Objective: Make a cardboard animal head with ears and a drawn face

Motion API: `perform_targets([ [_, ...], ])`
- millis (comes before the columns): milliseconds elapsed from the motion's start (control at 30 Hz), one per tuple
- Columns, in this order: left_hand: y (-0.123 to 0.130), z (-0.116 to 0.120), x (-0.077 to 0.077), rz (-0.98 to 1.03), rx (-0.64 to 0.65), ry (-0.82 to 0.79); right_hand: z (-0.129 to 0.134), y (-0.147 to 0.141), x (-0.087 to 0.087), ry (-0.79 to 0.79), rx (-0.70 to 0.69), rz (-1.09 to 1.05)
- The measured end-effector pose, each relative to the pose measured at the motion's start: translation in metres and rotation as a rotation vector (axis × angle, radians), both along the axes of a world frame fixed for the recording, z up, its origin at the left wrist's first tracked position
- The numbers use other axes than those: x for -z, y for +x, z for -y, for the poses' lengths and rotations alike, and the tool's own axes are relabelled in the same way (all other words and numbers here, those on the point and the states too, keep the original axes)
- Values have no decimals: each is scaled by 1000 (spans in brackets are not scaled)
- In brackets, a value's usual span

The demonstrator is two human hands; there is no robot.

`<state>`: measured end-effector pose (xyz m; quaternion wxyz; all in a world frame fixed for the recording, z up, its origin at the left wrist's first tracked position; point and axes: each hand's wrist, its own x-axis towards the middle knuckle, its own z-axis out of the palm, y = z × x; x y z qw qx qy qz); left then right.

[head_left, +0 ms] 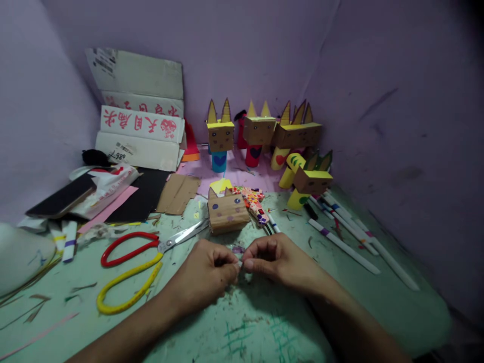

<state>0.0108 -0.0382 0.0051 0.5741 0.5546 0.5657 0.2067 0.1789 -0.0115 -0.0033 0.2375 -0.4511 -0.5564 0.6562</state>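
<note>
Green worktop (416, 322) under a lilac wall (234, 45), with two hands before an eared cardboard box (229, 217).
The box sits mid-worktop, towards the far edge: ridged, squarish, probably light and stiff, best held by its flat sides, as the pointed ears could bend. Nearer, the left hand (214, 269) and right hand (278, 259) pinch thumb to forefinger, almost meeting; on what, I cannot tell.

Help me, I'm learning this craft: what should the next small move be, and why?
Probably ease the left hand and right hand slightly apart above the table: both are pinched close together, obscuring whatever lies between.
</note>
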Motion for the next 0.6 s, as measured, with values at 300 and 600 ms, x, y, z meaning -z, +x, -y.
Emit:
perform_targets([
  [300, 3, 0, -1, -30, -50, -60, 7, -6, 7, 136, 88, 56],
  [600, -25, -5, -32, -290, 25, 231, 1, -5, 4, 47, 156, -77],
])
